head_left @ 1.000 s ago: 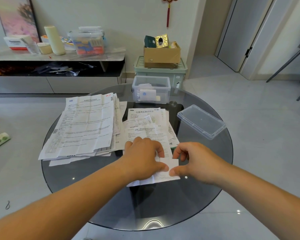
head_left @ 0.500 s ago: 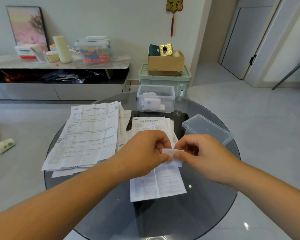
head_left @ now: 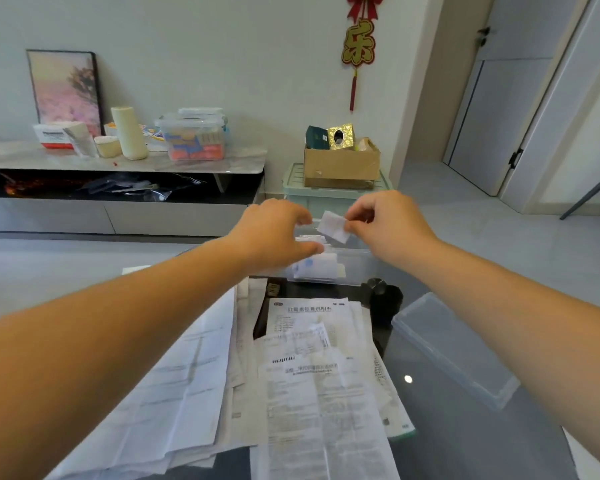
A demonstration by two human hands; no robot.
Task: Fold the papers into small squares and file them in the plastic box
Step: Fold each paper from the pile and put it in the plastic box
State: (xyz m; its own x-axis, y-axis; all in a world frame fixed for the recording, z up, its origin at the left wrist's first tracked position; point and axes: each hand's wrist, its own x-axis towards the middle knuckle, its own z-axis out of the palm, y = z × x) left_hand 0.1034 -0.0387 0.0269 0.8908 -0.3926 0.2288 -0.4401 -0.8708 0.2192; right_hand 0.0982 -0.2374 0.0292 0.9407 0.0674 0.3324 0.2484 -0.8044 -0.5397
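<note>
Right hand [head_left: 390, 223] pinches a small folded paper square [head_left: 334, 226] between thumb and fingertips, other fingers curled in; the square is tilted, in the air just above the open plastic box [head_left: 358, 267]. Left hand [head_left: 274, 233] is curled in a C over the box's left end, thumb down by the contents; can't tell if it grips anything. The box is clear, lid off, at the far side of the glass table [head_left: 447, 441]. Inside: a few folded papers [head_left: 317, 266], white, one with a blue mark, stacked toward the left and middle; count not readable. Its clear lid [head_left: 454, 348] lies flat on the table to the right, apart from the box. Unfolded sheets are on the table nearer the camera: a big creased pile [head_left: 187, 375] on the left, a printed leaflet pile [head_left: 321, 375] in the middle, edges overlapping. Background containers: a clear lidded tub [head_left: 194, 138] on the low shelf holds orange and blue packets; a cardboard box [head_left: 342, 166] sits on a pale green storage bin [head_left: 329, 199] and holds a gold tissue box [head_left: 342, 136] and a dark green carton [head_left: 316, 136].
</note>
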